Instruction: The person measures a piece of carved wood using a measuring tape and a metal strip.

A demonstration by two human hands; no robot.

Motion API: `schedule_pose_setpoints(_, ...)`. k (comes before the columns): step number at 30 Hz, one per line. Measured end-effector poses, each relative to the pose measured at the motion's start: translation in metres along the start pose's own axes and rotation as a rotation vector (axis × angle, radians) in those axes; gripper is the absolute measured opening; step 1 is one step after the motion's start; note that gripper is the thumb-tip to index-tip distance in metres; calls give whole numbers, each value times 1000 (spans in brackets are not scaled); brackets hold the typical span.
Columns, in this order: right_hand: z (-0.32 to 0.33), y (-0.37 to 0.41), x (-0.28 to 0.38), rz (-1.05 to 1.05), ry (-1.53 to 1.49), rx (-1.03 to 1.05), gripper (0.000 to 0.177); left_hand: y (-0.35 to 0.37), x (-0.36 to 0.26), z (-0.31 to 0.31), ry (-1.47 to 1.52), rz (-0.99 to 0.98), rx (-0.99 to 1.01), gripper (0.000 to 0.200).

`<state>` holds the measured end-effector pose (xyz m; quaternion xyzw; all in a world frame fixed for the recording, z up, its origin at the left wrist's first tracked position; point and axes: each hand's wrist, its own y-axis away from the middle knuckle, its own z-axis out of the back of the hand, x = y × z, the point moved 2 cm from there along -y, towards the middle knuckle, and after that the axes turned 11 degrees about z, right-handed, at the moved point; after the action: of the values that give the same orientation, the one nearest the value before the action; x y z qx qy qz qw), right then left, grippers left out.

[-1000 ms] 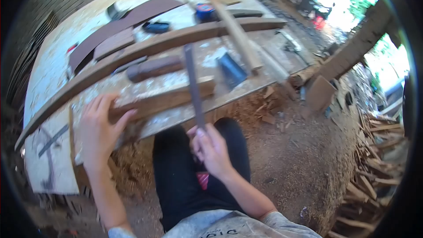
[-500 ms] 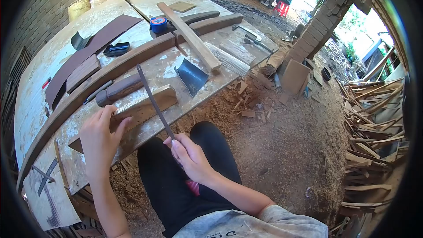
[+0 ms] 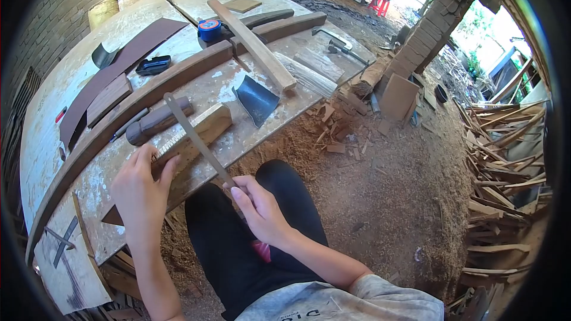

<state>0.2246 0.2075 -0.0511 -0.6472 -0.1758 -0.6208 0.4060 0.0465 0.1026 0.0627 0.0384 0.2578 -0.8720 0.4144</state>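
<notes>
A big pale worktop (image 3: 148,6) is standing on the dirt. A long curved plank (image 3: 178,74) is lying across it. A blue tape (image 3: 209,28) is sitting near the far end, and a pale stick (image 3: 253,44) is lying over the plank just beside it. A black box (image 3: 153,65) is lying behind the plank. A dark log (image 3: 157,120) is resting in front of the plank. A dark blade (image 3: 256,100) is lying near the worktop's edge. Wood chips (image 3: 336,128) are lying on the ground below. A brick post (image 3: 431,30) is standing to the right, with a square board (image 3: 397,96) leaning by it. Split sticks (image 3: 505,160) are lying in a heap at the far right.
</notes>
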Motion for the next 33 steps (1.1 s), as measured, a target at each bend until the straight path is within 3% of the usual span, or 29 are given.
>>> schedule_pose_setpoints(9, -4, 1, 3, 38, 114, -27, 26, -10, -13, -2, -1, 8, 125, 39)
schedule_pose_setpoints(15, -13, 4, -15, 67, 105, -85, 24, -11, -7, -12, -97, -6, 104, 46)
schedule_pose_setpoints(33, -24, -2, -15, 19, 137, -22, 24, -10, 0, -21, -82, -40, 16, 42)
